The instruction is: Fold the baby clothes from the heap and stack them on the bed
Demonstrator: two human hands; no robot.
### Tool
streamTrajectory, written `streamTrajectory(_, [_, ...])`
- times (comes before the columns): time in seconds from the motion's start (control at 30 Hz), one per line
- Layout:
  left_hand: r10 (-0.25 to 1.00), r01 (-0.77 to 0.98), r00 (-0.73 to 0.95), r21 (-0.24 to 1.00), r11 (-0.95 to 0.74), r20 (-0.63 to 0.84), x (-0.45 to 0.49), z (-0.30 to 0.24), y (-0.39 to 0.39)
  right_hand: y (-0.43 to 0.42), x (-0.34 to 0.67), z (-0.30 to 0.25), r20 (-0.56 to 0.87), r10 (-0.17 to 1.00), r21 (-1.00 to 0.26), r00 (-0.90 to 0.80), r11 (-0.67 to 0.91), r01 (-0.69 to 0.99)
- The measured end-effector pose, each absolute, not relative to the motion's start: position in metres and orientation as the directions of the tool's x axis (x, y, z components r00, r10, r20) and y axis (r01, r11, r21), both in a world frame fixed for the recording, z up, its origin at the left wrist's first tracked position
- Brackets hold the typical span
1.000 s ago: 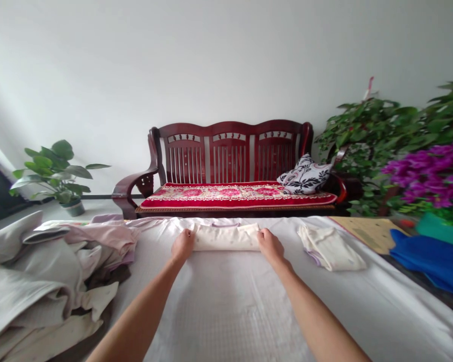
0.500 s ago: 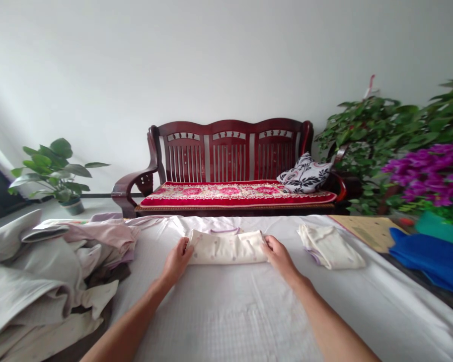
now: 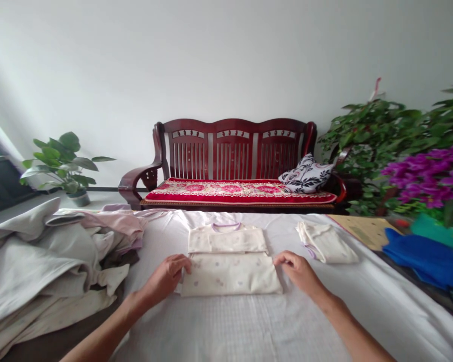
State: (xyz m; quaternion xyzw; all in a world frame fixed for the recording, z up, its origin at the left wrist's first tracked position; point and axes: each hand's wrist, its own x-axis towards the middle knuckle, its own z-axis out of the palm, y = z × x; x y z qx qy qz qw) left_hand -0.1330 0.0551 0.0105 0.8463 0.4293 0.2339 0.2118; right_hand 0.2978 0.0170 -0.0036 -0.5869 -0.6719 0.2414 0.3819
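Observation:
A cream long-bodied shirt (image 3: 232,276) with small faded prints and a purple-trimmed neckline lies partly folded in front of me. Its lower part is doubled up, and the top of that fold crosses below the neckline. My left hand (image 3: 171,271) pinches the fold's left corner with closed fingers. At the opposite corner, my right hand (image 3: 296,269) has its thumb and fingertips closed on the cloth's edge. To the right lies a small folded cream garment (image 3: 328,244) with purple trim.
A heap of grey, pink and cream clothes (image 3: 33,271) covers the left side of the white-sheeted table (image 3: 211,332). Blue cloth (image 3: 425,259) and a tan board (image 3: 362,229) lie at the right edge. Behind stands a dark red wooden bench (image 3: 230,151); plants flank it.
Both hands have come nearer to me and slightly apart. The shirt's raised fold has come down toward me, so more of the upper shirt and its neckline shows.

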Motion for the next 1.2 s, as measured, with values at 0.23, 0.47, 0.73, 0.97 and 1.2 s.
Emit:
streamTrajectory(0.23, [0.969, 0.907, 0.231, 0.341, -0.248, 0.091, -0.114, 0.015, 0.048, 0.015, 0.267, 0.009, 0.139, 0.983, -0.493, 0.123, -0.039, 0.869])
streamTrajectory(0.47, [0.991, 0.839, 0.095, 0.528, -0.128, 0.091, -0.105, 0.002, 0.049, 0.008, 0.253, 0.011, 0.086, 0.977, -0.615, 0.195, -0.102, 0.782])
streamTrajectory(0.73, [0.995, 0.840, 0.098, 0.537, -0.071, -0.023, -0.116, -0.003, 0.045, -0.008, 0.254, 0.009, 0.020, 0.982, -0.574, 0.189, -0.144, 0.806])
streamTrajectory(0.97, [0.988, 0.746, 0.125, 0.649, -0.152, 0.088, -0.111, 0.002, 0.028, -0.010, 0.250, -0.004, 0.108, 0.969, -0.673, 0.223, -0.094, 0.734])
streamTrajectory(1.2, [0.993, 0.704, 0.114, 0.702, -0.106, 0.037, -0.111, 0.002, 0.017, -0.023, 0.247, -0.004, 0.201, 0.954, -0.713, 0.223, -0.014, 0.701])
